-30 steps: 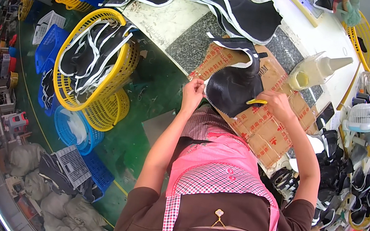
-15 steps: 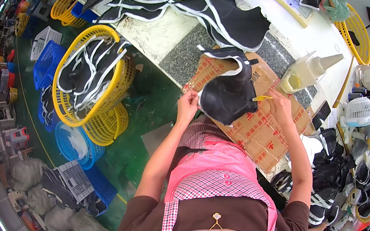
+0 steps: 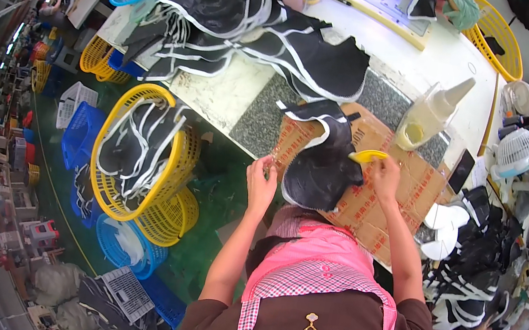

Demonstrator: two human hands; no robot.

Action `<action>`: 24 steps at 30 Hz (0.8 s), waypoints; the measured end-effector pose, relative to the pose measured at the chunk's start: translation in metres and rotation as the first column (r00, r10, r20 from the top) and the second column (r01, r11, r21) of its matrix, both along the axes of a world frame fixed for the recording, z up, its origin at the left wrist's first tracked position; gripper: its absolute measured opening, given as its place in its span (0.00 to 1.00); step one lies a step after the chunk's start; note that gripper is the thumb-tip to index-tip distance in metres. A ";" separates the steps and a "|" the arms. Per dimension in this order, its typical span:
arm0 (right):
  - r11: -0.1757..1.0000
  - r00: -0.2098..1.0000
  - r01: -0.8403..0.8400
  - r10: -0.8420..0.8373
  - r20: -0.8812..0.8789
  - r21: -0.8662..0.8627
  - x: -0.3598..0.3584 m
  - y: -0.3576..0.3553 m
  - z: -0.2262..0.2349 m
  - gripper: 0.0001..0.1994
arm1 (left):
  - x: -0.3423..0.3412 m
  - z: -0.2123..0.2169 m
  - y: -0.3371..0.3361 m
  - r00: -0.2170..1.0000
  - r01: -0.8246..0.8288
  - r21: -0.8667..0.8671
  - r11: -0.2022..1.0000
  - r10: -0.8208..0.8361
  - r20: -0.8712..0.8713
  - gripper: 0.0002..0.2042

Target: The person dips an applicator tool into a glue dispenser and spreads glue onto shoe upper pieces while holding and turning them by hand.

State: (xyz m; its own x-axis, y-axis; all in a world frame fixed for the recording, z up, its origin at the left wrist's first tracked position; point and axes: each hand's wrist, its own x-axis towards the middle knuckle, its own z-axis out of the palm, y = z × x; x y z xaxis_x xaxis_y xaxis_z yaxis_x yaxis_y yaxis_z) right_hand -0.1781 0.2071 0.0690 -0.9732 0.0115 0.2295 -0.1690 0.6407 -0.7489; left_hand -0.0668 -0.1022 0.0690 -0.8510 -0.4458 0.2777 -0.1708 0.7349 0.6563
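Left arm: bare, rising from the lower edge, bent slightly at the elbow, reaching up toward the near edge of the table.
Left hand (image 3: 262, 180): raised, fingers curled together in a pinch at the table's near edge.
Right arm: bare, stretched forward over the table.
Right hand (image 3: 386, 180): knuckles up, fingers closed around a small yellow tool (image 3: 367, 156).

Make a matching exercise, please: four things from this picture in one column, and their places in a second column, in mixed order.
1. yellow tool
2. squeeze bottle
3. black shoe piece
4. yellow basket

a. on the cardboard sheet
b. in the right hand
c. left of the table, holding black pieces
d. on the table, beyond the cardboard

Pairs: 1-b, 2-d, 3-a, 4-c
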 end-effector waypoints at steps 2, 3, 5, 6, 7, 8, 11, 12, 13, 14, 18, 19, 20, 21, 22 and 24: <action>0.986 0.997 0.073 -0.076 -0.013 -0.150 -0.009 0.011 -0.008 0.08 | -0.035 0.016 0.000 0.997 0.060 0.283 0.957 -0.072 0.031 0.12; 0.947 0.990 0.136 -0.142 0.003 -0.290 -0.009 0.009 -0.007 0.09 | -0.049 0.021 -0.002 0.988 0.095 0.551 0.829 -0.148 0.053 0.13; 0.949 0.991 0.131 -0.134 0.008 -0.287 -0.003 0.008 0.003 0.09 | -0.086 0.019 -0.001 0.950 0.002 0.850 0.527 -0.268 0.163 0.19; 0.953 0.989 0.147 -0.147 0.021 -0.266 0.003 0.010 0.007 0.10 | -0.108 0.020 0.004 0.921 -0.166 0.914 0.371 -0.272 0.278 0.20; 0.945 0.984 0.175 -0.172 0.036 -0.277 0.008 0.018 0.004 0.10 | -0.126 0.021 0.014 0.876 -0.330 0.923 0.200 -0.299 0.378 0.21; 0.937 0.983 0.186 -0.180 0.047 -0.296 0.010 0.022 0.000 0.10 | -0.137 0.009 0.021 0.892 -0.330 0.942 0.059 -0.307 0.332 0.19; 0.900 0.977 0.204 -0.210 0.026 -0.385 0.021 0.032 -0.003 0.10 | -0.154 0.003 0.015 0.891 -0.329 0.927 -0.181 -0.384 0.241 0.12; 0.889 0.974 0.202 -0.228 -0.013 -0.412 0.024 0.038 -0.007 0.11 | -0.154 0.002 0.014 0.909 -0.305 0.936 -0.177 -0.347 0.230 0.09; 0.873 0.965 0.260 -0.248 0.081 -0.413 0.031 0.049 -0.013 0.11 | -0.154 0.008 0.013 0.890 -0.338 0.921 -0.194 -0.383 0.246 0.06; 0.858 0.950 0.308 -0.259 0.173 -0.411 0.034 0.058 -0.017 0.11 | -0.149 0.010 0.008 0.900 -0.274 0.942 -0.195 -0.397 0.180 0.04; 0.788 0.940 0.337 -0.315 0.134 -0.515 0.036 0.084 -0.038 0.11 | -0.160 0.094 -0.022 0.904 -0.047 0.980 -0.192 -0.425 -0.040 0.06; 0.793 0.929 0.365 -0.343 0.136 -0.488 0.036 0.087 -0.035 0.11 | -0.172 0.110 -0.043 0.888 0.071 0.971 -0.228 -0.428 -0.166 0.12; 0.791 0.911 0.407 -0.386 0.143 -0.456 0.037 0.091 -0.033 0.11 | -0.187 0.152 -0.050 0.903 0.147 0.975 -0.168 -0.379 -0.201 0.17; 0.786 0.908 0.414 -0.394 0.144 -0.459 0.040 0.094 -0.034 0.11 | -0.202 0.185 -0.065 0.907 0.217 0.965 -0.148 -0.335 -0.256 0.20; 0.767 0.899 0.431 -0.409 0.157 -0.474 0.041 0.096 -0.035 0.11 | -0.222 0.208 -0.086 0.906 0.287 0.955 -0.077 -0.301 -0.297 0.18; 0.756 0.872 0.484 -0.459 0.171 -0.441 0.046 0.098 -0.028 0.10 | -0.266 0.236 -0.136 0.943 0.296 0.926 0.235 -0.225 -0.244 0.12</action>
State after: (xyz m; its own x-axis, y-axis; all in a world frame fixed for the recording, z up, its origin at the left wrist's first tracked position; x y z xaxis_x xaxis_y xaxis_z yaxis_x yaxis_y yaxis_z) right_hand -0.1318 0.3047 0.0414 -0.8263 0.5624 0.0311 0.1075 0.2117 -0.9714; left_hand -0.3330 -0.2378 0.3047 -0.9765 -0.1757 -0.1244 -0.0426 -0.4088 0.9116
